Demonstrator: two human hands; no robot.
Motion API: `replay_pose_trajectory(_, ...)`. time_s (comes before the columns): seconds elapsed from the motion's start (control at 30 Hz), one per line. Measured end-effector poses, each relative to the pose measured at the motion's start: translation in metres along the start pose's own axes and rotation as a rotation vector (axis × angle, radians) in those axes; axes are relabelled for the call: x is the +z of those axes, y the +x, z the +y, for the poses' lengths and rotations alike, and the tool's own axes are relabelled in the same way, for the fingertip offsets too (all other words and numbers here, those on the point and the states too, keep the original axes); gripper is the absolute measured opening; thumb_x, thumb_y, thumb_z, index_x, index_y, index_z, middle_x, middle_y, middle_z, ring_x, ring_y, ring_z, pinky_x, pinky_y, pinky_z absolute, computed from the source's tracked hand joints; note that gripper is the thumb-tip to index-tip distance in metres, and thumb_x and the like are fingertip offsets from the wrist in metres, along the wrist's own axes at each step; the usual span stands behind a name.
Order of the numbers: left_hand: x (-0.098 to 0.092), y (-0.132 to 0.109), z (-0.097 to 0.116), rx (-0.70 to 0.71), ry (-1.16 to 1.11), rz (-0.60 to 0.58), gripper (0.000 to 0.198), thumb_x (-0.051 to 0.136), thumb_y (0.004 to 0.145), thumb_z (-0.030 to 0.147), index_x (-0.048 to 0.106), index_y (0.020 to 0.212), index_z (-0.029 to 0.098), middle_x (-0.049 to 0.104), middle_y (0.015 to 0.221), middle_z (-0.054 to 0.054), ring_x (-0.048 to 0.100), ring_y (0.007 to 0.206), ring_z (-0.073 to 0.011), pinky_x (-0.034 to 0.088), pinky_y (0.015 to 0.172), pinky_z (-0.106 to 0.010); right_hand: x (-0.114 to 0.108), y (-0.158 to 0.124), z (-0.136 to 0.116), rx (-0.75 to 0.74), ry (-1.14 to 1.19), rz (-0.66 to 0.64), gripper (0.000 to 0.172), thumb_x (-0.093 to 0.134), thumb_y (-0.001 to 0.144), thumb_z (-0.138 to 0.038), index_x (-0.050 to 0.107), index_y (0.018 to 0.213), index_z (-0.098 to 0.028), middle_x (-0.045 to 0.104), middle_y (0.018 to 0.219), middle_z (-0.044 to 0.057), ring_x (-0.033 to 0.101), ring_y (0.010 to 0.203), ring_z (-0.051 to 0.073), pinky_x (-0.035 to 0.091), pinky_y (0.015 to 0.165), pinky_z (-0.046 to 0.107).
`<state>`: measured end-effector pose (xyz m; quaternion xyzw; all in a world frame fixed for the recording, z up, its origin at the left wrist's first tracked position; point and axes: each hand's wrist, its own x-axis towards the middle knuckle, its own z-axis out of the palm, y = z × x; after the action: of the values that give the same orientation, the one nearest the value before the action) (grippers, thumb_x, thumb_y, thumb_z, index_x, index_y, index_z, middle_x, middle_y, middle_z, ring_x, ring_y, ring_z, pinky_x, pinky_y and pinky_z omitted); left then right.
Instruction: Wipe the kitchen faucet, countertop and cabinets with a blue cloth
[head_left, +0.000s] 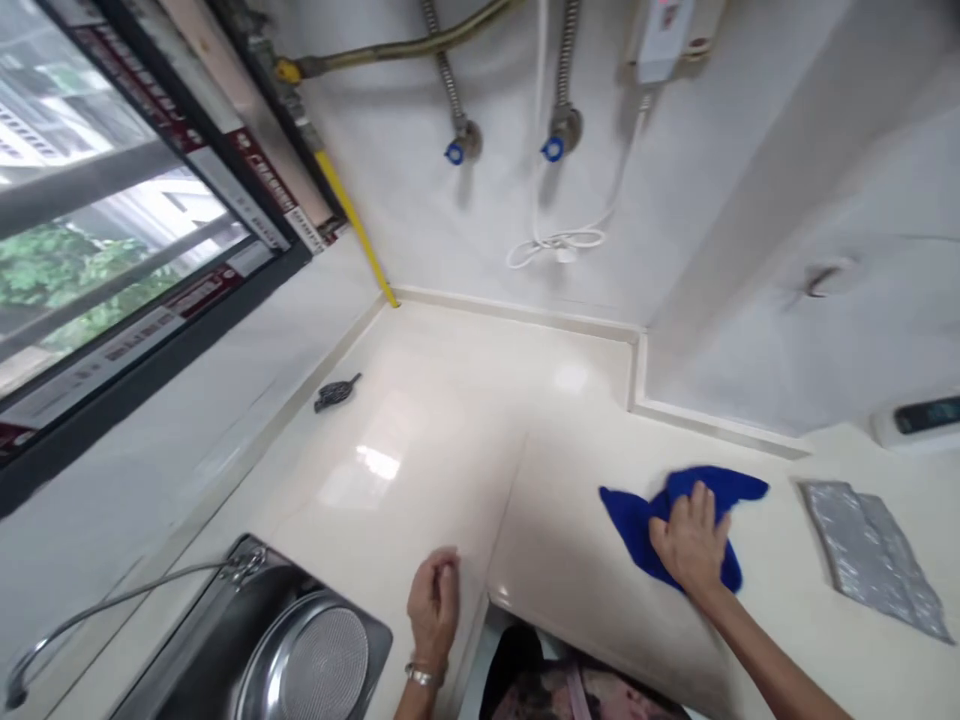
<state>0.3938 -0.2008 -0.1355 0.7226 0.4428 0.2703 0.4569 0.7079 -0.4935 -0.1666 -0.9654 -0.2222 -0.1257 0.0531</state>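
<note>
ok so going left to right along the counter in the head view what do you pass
faucet → sink → left hand → blue cloth under the right hand → silver pouch

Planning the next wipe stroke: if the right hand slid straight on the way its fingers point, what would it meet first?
The right hand lies flat on the blue cloth, fingers toward the back. Past the cloth comes bare countertop, then probably the raised ledge at the wall's foot, though depth is hard to judge.

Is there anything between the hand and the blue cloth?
No. The right hand lies flat right on the blue cloth, nothing between them. The left hand rests apart on the counter, with only bare counter between it and the cloth.
</note>
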Motion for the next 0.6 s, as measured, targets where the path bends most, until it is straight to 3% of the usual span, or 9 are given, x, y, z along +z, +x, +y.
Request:
replay_pose_trajectory(0.07, -0.001, -0.007, 0.000, -0.010, -0.063, -0.010, 0.048, 0.053, 0.093, 0.061, 0.073, 0.096, 0.018, 0.074, 0.098, -0.013, 0.070, 0.095, -0.0249, 0.057, 0.090, -0.039, 0.004, 0.043, -0.066, -0.137, 0.023, -0.062, 0.056, 0.046, 0.087, -0.031, 0.061, 0.128, 0.004, 0.035, 0.160, 0.037, 0.031, 0.152, 0.046, 0.026, 0.120, 0.068)
replay_pose_trajectory(0.17, -0.011, -0.023, 0.000, -0.056, -0.147, -0.013, 0.049, 0.047, 0.098, 0.058, 0.073, 0.091, 0.017, 0.073, 0.085, -0.011, 0.069, 0.080, -0.0214, 0.057, 0.076, -0.033, 0.005, 0.100, -0.185, -0.316, 0.109, -0.178, 0.061, 0.046, 0.085, -0.029, 0.059, 0.135, 0.003, 0.030, 0.166, 0.029, 0.027, 0.155, 0.041, 0.017, 0.126, 0.062)
replay_pose_trajectory(0.27, -0.040, -0.048, -0.004, -0.128, -0.192, 0.080, 0.050, 0.045, 0.100, 0.058, 0.071, 0.093, 0.016, 0.072, 0.080, -0.010, 0.068, 0.073, -0.0195, 0.057, 0.069, -0.030, 0.001, 0.126, -0.299, -0.430, 0.206, -0.271, 0.067, 0.047, 0.085, -0.028, 0.053, 0.145, 0.003, 0.026, 0.169, 0.025, 0.022, 0.157, 0.042, 0.011, 0.125, 0.063)
replay_pose_trajectory(0.33, -0.068, -0.067, -0.009, -0.192, -0.212, 0.201, 0.052, 0.048, 0.097, 0.062, 0.070, 0.093, 0.015, 0.072, 0.078, -0.010, 0.068, 0.071, -0.0199, 0.058, 0.066, -0.030, -0.005, 0.118, -0.361, -0.537, 0.273, -0.320, 0.069, 0.049, 0.084, -0.027, 0.052, 0.148, 0.001, 0.023, 0.171, 0.022, 0.020, 0.157, 0.043, 0.008, 0.125, 0.065)
replay_pose_trajectory(0.43, -0.107, -0.090, -0.016, -0.364, -0.254, 0.406, 0.064, 0.060, 0.084, 0.076, 0.070, 0.090, 0.014, 0.072, 0.076, -0.012, 0.067, 0.069, -0.0217, 0.059, 0.065, -0.031, -0.019, 0.074, -0.427, -0.774, 0.392, -0.395, 0.070, 0.053, 0.083, -0.027, 0.053, 0.149, -0.003, 0.022, 0.173, 0.017, 0.017, 0.157, 0.043, 0.002, 0.126, 0.065)
replay_pose_trajectory(0.5, -0.125, -0.097, -0.020, -0.462, -0.257, 0.481, 0.072, 0.064, 0.074, 0.084, 0.070, 0.088, 0.013, 0.072, 0.075, -0.013, 0.066, 0.068, -0.0228, 0.059, 0.065, -0.033, -0.030, 0.034, -0.451, -0.957, 0.488, -0.444, 0.068, 0.055, 0.082, -0.028, 0.055, 0.147, -0.006, 0.025, 0.172, 0.014, 0.017, 0.158, 0.042, 0.000, 0.127, 0.065)
replay_pose_trajectory(0.6, -0.134, -0.090, -0.023, -0.478, -0.228, 0.487, 0.074, 0.062, 0.073, 0.086, 0.069, 0.088, 0.013, 0.071, 0.076, -0.013, 0.065, 0.069, -0.0236, 0.058, 0.066, -0.036, -0.044, -0.020, -0.454, -1.228, 0.626, -0.493, 0.063, 0.057, 0.082, -0.028, 0.060, 0.142, -0.012, 0.033, 0.170, 0.009, 0.021, 0.158, 0.038, 0.001, 0.130, 0.061)
